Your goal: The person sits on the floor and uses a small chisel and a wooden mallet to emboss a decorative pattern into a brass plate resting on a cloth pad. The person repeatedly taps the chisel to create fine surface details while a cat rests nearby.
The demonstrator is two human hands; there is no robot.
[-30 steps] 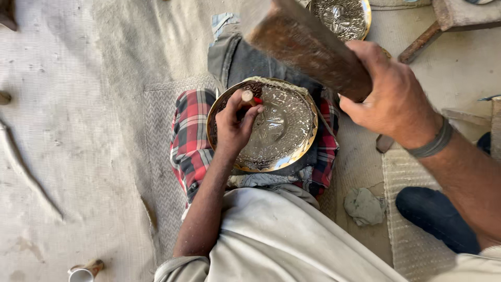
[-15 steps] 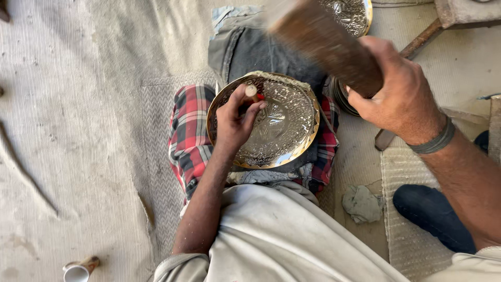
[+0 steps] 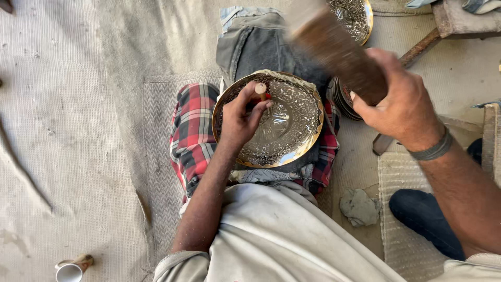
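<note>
the engraved brass plate (image 3: 284, 122) gleamed; left hand (image 3: 241, 117) pinched a punch (image 3: 261, 91), right hand (image 3: 399, 102) clenched a blurred wooden mallet (image 3: 334, 49).

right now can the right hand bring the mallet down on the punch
Probably yes: the right hand holds the wooden mallet raised above the plate, and nothing lies between it and the punch that the left hand holds upright.

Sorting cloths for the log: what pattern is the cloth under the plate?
Red, black and white plaid cloth, under the engraved plate; head view.
</note>
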